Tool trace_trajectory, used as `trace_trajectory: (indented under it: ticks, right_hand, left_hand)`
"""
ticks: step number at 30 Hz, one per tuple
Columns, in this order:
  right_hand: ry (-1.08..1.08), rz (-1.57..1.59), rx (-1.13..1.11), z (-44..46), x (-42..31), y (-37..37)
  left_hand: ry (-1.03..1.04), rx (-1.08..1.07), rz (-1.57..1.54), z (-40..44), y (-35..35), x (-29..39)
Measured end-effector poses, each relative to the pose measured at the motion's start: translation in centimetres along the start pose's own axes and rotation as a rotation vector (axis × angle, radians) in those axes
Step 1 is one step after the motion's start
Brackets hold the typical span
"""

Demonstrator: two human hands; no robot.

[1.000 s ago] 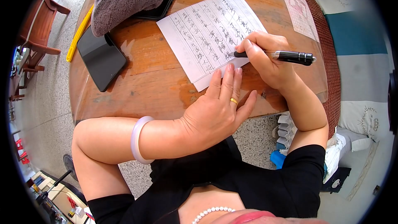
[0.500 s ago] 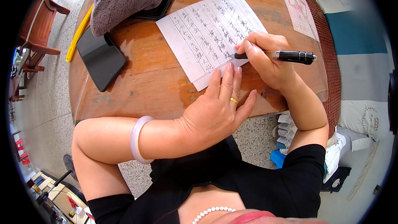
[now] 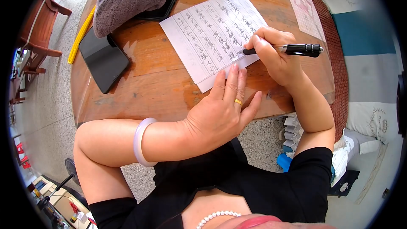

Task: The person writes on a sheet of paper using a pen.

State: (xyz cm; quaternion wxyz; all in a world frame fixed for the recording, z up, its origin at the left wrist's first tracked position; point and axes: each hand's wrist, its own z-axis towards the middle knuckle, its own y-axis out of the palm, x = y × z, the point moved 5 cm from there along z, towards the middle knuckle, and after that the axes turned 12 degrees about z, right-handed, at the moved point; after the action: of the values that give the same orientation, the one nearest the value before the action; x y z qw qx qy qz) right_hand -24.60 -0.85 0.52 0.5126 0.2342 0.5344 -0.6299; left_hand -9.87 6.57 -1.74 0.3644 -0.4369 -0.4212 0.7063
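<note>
A lined sheet of paper [image 3: 186, 38] with rows of handwritten characters lies at an angle on the wooden table [image 3: 157, 85]. My right hand [image 3: 277, 57] is closed around a black pen [image 3: 301, 50], whose tip is at the paper's lower right part. It is hard to tell whether the tip touches the sheet. My left hand [image 3: 222, 108] rests with fingers stretched out, the fingertips on the paper's near edge. A gold ring is on one finger, and a pale bangle [image 3: 144, 142] circles the left forearm.
Left of the paper lie a black phone [image 3: 104, 61] and a second phone [image 3: 163, 8], partly under a grey cloth [image 3: 129, 2]. A yellow strip [image 3: 82, 36] runs along the table's left edge. At the right lies a pink printed sheet [image 3: 303, 10]. A cushioned seat [image 3: 364, 34] stands beyond.
My right hand and the pen have shifted slightly up and to the right on the paper. My left hand has stayed almost in place.
</note>
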Motion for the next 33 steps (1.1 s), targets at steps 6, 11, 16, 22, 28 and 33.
trace_trajectory:
  ticks: [6, 11, 16, 22, 28, 33]
  right_hand:
    - [-0.02, 0.019, 0.057, 0.0, -0.3, -0.3]
    - [-0.063, 0.083, 0.128, 0.0, -1.0, -0.4]
    - [-0.059, 0.036, 0.09, -0.3, -2.0, 0.4]
    - [-0.191, 0.021, 0.033, -0.4, -2.1, 1.4]
    - [-0.17, 0.074, -0.094, -0.5, -3.5, 2.7]
    - [-0.081, 0.042, 0.015, -0.7, -2.3, 2.5]
  left_hand:
    - [-0.015, 0.01, 0.001, -0.1, 0.0, 0.0]
    - [-0.022, 0.008, 0.013, -0.3, 0.1, 0.0]
    - [-0.035, 0.032, 0.0, -0.3, 0.3, 0.3]
    - [-0.019, 0.071, -0.018, -0.4, 0.5, 0.3]
    - [-0.062, 0.045, 0.075, -0.9, 0.1, 1.2]
    - [-0.112, 0.001, 0.095, -1.2, 0.2, 1.3]
